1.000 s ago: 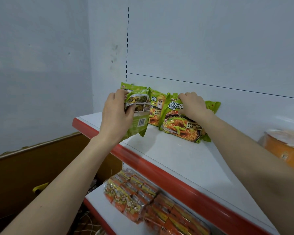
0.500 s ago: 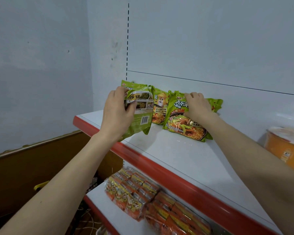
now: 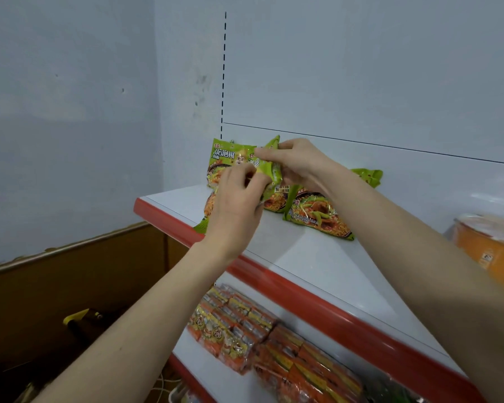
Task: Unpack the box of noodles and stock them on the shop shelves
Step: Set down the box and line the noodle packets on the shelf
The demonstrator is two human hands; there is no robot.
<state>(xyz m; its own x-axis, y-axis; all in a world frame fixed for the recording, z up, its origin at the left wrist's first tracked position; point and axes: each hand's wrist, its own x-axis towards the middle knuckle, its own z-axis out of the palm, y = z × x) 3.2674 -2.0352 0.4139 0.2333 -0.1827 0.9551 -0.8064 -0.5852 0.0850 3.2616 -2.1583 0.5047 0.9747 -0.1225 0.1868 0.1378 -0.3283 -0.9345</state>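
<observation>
Several green noodle packets stand in a row at the back left of the white upper shelf (image 3: 317, 266). The leftmost packet (image 3: 230, 157) faces front and leans on the back panel. My left hand (image 3: 237, 205) and my right hand (image 3: 294, 164) both pinch a middle green packet (image 3: 269, 167), which is turned edge-on between them. Another green packet (image 3: 317, 213) leans to the right of it, partly hidden by my right forearm. A further packet sits low behind my left hand, mostly hidden.
The shelf has a red front lip (image 3: 274, 283). Orange noodle packets (image 3: 245, 330) fill the lower shelf. An orange tub (image 3: 489, 245) stands at the right on the upper shelf. A brown cardboard box (image 3: 56, 286) sits at lower left by the wall.
My right hand left the right packet and moved left onto the middle one. My left hand turned its packet so the front faces out and shifted right to the middle packet.
</observation>
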